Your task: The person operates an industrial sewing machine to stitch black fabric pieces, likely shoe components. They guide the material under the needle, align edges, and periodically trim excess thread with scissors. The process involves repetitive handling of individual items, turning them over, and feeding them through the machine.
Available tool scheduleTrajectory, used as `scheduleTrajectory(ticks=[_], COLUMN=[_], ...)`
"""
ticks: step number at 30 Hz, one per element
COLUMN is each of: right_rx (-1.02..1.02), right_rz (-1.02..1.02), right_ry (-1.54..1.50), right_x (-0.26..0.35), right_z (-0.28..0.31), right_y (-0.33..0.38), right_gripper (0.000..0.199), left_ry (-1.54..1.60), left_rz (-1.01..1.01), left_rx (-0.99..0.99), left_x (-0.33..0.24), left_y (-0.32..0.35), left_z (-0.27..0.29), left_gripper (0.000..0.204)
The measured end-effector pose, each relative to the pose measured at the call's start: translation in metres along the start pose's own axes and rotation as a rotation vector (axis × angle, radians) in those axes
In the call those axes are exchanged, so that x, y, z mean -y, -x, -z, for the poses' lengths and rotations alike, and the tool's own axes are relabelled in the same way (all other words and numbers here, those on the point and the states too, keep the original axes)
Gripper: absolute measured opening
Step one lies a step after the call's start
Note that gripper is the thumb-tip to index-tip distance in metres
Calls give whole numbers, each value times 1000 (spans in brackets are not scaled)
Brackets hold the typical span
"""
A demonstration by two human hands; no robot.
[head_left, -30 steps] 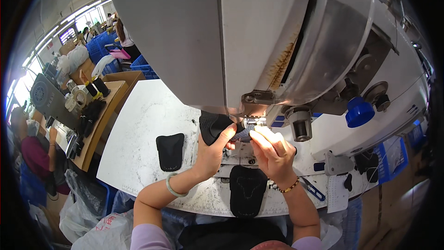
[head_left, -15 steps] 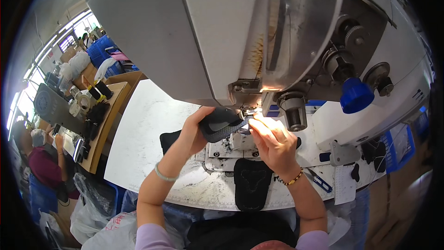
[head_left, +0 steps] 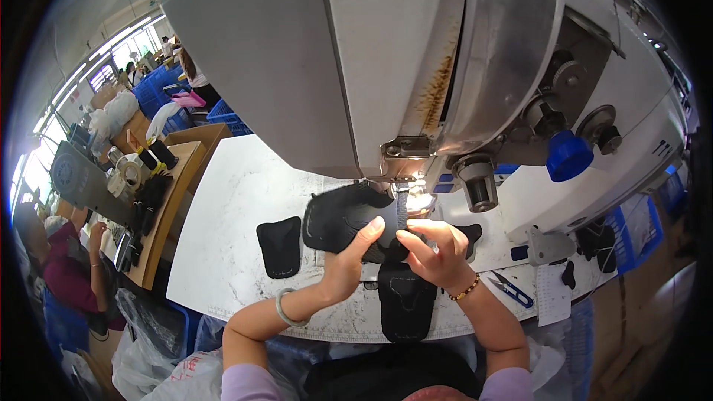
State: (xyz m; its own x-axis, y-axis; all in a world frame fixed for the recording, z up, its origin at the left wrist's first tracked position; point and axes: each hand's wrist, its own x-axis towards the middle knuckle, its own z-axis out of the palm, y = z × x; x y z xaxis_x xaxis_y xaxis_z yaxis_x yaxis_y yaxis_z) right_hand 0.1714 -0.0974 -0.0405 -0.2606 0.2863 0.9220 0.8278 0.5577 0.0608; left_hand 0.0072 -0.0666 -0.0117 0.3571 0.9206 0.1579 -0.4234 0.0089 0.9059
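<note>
A black stitched fabric piece with a grey textured strip lies spread under the lit head of a sewing machine. My left hand grips its near edge, thumb on top and fingers hidden beneath. At the strip's right side, my right hand pinches the edge between thumb and fingers, just in front of the needle area. Another black piece with stitching rests below my hands at the table's front edge. A smaller black piece lies to the left.
Blue-handled thread snips lie on the white table to the right, near a white card. A blue crate stands beyond. On the left, a co-worker sits at another machine. Plastic bags hang below the table.
The fabric piece has turned from a folded, raised position to lying flatter and further left. My left hand has come nearer and lower, and my right hand slightly down. The small left piece is now uncovered.
</note>
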Motion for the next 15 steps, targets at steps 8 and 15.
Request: scheduleTrajectory(ticks=[8,15], right_rx=[-33,61], right_rz=[78,-12], right_ry=[-3,-66], right_x=[-8,-12], right_z=[10,19], right_y=[-6,-10], right_gripper=[25,18], left_ry=[-112,-274], left_rz=[-42,-230], left_rx=[-61,-63], left_x=[3,6], left_y=[10,3], left_z=[-14,-15], left_gripper=[18,18])
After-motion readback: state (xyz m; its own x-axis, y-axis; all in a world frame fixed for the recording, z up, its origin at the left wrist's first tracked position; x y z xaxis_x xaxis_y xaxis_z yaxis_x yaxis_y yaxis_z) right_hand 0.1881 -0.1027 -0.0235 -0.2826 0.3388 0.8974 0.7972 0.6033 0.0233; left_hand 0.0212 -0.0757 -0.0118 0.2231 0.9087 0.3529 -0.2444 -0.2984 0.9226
